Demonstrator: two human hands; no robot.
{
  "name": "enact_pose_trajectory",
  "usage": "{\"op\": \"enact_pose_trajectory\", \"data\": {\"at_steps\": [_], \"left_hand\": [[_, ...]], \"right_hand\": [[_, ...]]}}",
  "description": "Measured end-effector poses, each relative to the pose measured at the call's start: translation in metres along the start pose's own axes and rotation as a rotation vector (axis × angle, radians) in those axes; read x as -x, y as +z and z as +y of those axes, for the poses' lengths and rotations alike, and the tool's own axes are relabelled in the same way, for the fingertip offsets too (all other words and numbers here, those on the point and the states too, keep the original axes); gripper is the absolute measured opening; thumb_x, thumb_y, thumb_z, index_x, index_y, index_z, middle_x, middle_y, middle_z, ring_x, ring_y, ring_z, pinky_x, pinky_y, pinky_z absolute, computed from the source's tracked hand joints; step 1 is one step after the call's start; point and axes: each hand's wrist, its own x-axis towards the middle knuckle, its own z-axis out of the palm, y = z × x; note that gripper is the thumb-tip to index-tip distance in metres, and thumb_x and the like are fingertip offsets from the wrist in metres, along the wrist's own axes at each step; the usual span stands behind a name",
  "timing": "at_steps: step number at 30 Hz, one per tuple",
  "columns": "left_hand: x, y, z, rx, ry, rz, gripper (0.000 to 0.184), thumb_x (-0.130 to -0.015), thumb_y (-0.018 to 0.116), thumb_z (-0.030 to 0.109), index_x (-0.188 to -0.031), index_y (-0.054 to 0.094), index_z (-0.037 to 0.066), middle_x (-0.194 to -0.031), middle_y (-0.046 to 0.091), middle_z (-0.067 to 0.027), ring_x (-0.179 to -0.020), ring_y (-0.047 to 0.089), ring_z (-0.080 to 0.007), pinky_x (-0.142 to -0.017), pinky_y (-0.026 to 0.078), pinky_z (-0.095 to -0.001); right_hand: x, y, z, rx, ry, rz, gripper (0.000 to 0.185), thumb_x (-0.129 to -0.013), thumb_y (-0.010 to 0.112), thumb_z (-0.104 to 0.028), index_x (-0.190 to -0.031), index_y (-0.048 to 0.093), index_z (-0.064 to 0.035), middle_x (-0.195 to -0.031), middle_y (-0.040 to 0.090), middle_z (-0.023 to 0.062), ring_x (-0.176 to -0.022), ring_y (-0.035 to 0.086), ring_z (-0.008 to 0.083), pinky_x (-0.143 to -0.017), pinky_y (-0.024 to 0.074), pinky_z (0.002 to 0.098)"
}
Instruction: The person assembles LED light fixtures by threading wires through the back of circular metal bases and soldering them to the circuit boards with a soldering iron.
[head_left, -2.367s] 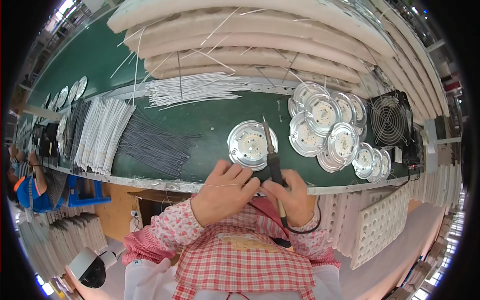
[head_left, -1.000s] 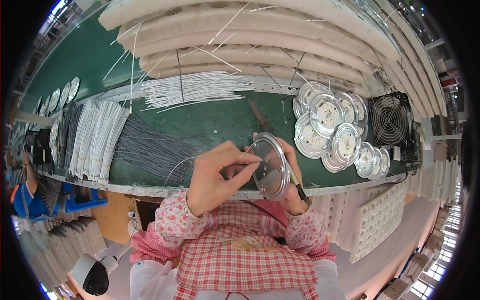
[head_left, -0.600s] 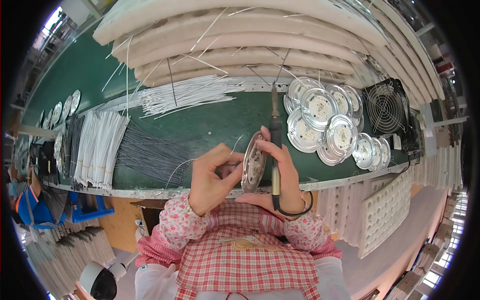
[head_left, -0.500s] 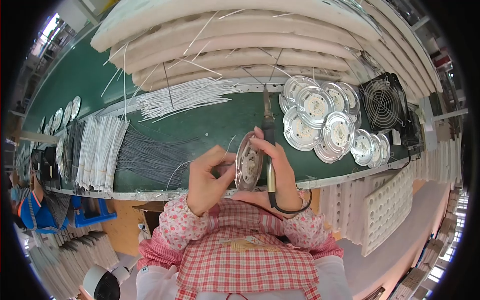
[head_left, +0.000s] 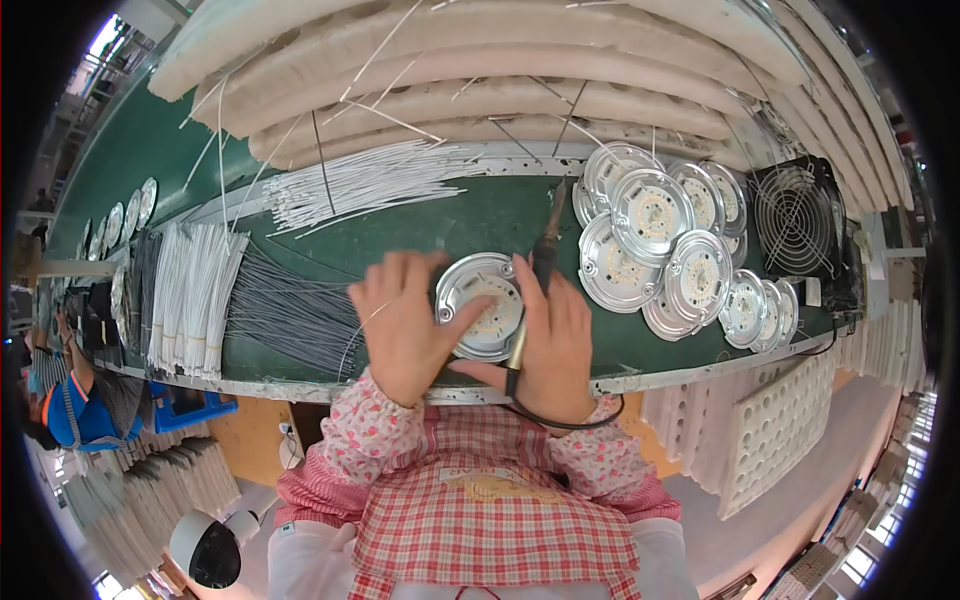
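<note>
A round, shiny metal lamp plate with a yellow-dotted LED board (head_left: pixel 497 318) faces up between my two hands over the green bench. My left hand (head_left: pixel 405 330) is at its left edge, fingers spread and slightly blurred, thumb reaching across its face. A thin pale wire (head_left: pixel 366 325) passes by that hand. My right hand (head_left: pixel 555 345), at the plate's right edge, grips a soldering iron (head_left: pixel 543 262) against the palm. The iron's tip points away from me, and its black cord loops below the hand.
Overlapping lamp plates (head_left: pixel 650 215) lie to the right, beside a black fan (head_left: pixel 795 215). White wires (head_left: pixel 365 185), bundled white wires (head_left: pixel 195 300) and dark grey wires (head_left: pixel 290 310) cover the left. Foam trays (head_left: pixel 470 60) are stacked behind. Another person (head_left: pixel 90 405) is at far left.
The lamp plate has turned from edge-on to face up. My left hand's fingers have gone from pinched at its edge to spread. The soldering iron now leans further right.
</note>
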Motion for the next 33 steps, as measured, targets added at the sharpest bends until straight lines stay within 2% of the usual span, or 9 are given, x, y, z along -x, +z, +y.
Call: {"op": "enact_pose_trajectory", "data": {"at_steps": [3, 4, 7, 8, 11, 12, 15, 30, 33], "left_hand": [[0.002, -0.015, -0.022, 0.013, 0.080, 0.036, 0.009, -0.088, 0.069, 0.018, -0.089, 0.069, 0.009, -0.100, 0.060, -0.0075, -0.097, 0.052, -0.0277, -0.086, 0.035, -0.0394], [0.002, -0.024, -0.024, 0.092, 0.089, -0.003, 0.013, -0.090, 0.060, 0.010, -0.079, 0.067, 0.008, -0.095, 0.059, -0.0057, -0.095, 0.052, -0.0269, -0.086, 0.034, -0.0393], [0.003, -0.034, -0.029, 0.159, 0.180, -0.102, 0.017, -0.086, 0.063, 0.008, -0.069, 0.064, 0.007, -0.092, 0.060, -0.0045, -0.096, 0.053, -0.0260, -0.086, 0.034, -0.0393], [0.005, -0.028, -0.031, 0.166, 0.232, -0.075, 0.016, -0.080, 0.068, 0.007, -0.065, 0.062, 0.006, -0.090, 0.061, -0.0034, -0.095, 0.054, -0.0256, -0.085, 0.035, -0.0400], [0.006, -0.015, -0.031, 0.260, 0.344, -0.117, 0.013, -0.073, 0.075, 0.011, -0.066, 0.064, 0.007, -0.089, 0.060, -0.0017, -0.094, 0.056, -0.0248, -0.084, 0.038, -0.0429], [0.006, -0.010, -0.031, 0.272, 0.372, -0.117, 0.014, -0.070, 0.074, 0.010, -0.062, 0.063, 0.007, -0.089, 0.059, -0.0017, -0.094, 0.057, -0.0244, -0.087, 0.039, -0.0437], [0.005, -0.007, -0.028, 0.313, 0.385, -0.173, 0.015, -0.071, 0.074, 0.011, -0.062, 0.063, 0.006, -0.091, 0.059, -0.0023, -0.095, 0.057, -0.0245, -0.089, 0.039, -0.0444], [0.002, 0.001, -0.031, 0.345, 0.436, -0.220, 0.013, -0.074, 0.074, 0.013, -0.068, 0.065, 0.006, -0.091, 0.056, -0.0048, -0.091, 0.054, -0.0256, -0.086, 0.038, -0.0419], [0.000, 0.000, -0.031, 0.316, 0.431, -0.239, 0.012, -0.075, 0.073, 0.014, -0.068, 0.066, 0.007, -0.091, 0.056, -0.0046, -0.091, 0.053, -0.0246, -0.086, 0.037, -0.0406]], "right_hand": [[0.008, -0.027, 0.025, 0.002, -0.069, -0.054, 0.067, -0.068, 0.088, -0.028, -0.124, 0.063, -0.0009, -0.105, 0.065, 0.0131, -0.097, 0.062, 0.0343, -0.081, 0.0514, 0.0391], [0.008, -0.040, 0.039, -0.018, -0.162, -0.079, 0.044, -0.075, 0.083, -0.014, -0.114, 0.069, -0.0003, -0.089, 0.068, 0.0093, -0.076, 0.065, 0.0267, -0.066, 0.0514, 0.0322], [0.007, -0.054, 0.030, -0.448, 0.131, -0.037, 0.034, -0.078, 0.070, -0.002, -0.112, 0.071, -0.0013, -0.077, 0.066, 0.0114, -0.056, 0.058, 0.0214, -0.053, 0.0445, 0.0301], [0.004, -0.061, 0.023, -0.580, 0.246, -0.038, 0.031, -0.078, 0.065, 0.001, -0.108, 0.073, -0.0017, -0.071, 0.065, 0.0118, -0.048, 0.055, 0.0191, -0.048, 0.0410, 0.0298], [0.004, -0.061, 0.042, -0.509, 0.025, -0.194, 0.025, -0.079, 0.066, -0.007, -0.103, 0.075, -0.0014, -0.064, 0.063, 0.0098, -0.046, 0.054, 0.0185, -0.047, 0.0411, 0.0302], [0.003, -0.060, 0.041, -0.502, 0.025, -0.216, 0.025, -0.079, 0.066, -0.011, -0.101, 0.075, -0.0012, -0.062, 0.062, 0.0086, -0.047, 0.054, 0.0196, -0.047, 0.0415, 0.0310], [-0.003, -0.059, 0.041, -0.490, -0.061, -0.249, 0.025, -0.079, 0.066, -0.010, -0.101, 0.075, -0.0010, -0.063, 0.063, 0.0093, -0.048, 0.054, 0.0209, -0.048, 0.0419, 0.0318], [-0.011, -0.066, 0.042, -0.448, -0.118, -0.403, 0.025, -0.083, 0.063, -0.008, -0.105, 0.073, 0.0004, -0.073, 0.068, 0.0134, -0.059, 0.064, 0.0250, -0.053, 0.0483, 0.0329], [-0.002, -0.063, 0.046, -0.509, -0.051, -0.392, 0.026, -0.087, 0.060, -0.009, -0.108, 0.072, 0.0021, -0.073, 0.068, 0.0125, -0.059, 0.065, 0.0207, -0.055, 0.0495, 0.0304]]}}
